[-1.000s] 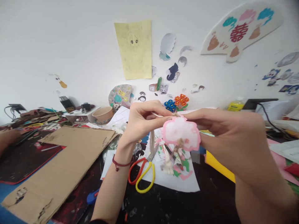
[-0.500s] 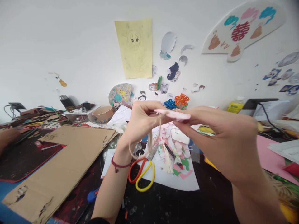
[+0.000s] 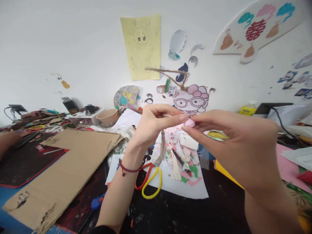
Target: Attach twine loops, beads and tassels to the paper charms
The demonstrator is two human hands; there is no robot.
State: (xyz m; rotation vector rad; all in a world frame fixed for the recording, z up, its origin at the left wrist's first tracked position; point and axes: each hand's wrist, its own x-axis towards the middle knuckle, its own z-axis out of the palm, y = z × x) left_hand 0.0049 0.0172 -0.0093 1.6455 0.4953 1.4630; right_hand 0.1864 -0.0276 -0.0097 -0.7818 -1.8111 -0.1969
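Observation:
Both hands hold up a pink cartoon cat cutout [image 3: 190,99] with glasses and a bow, its printed face toward me. My left hand [image 3: 158,122] is closed in a pinch at its lower left, thumb on the lower part. My right hand [image 3: 226,130] pinches the lower right side between thumb and forefinger. From the cutout's top sticks out a brown twine loop [image 3: 175,71]. A beige tassel [image 3: 162,146] hangs below my left fingers; where it joins is hidden. Beneath lie scissors [image 3: 151,182] with one red and one yellow handle.
White paper [image 3: 180,191] bears pink and green scraps, a pale tassel [image 3: 175,167] and a black pen-like tool [image 3: 178,157]. Cut cardboard [image 3: 70,172] and a blue-handled cutter [image 3: 97,202] lie left. At far left shows another person's hand [image 3: 9,143]. A bowl [image 3: 107,117] stands behind.
The cutout was tilted nearly flat, edge toward me; now it stands upright with its face showing. The twine hung down by my left wrist and now points up and left.

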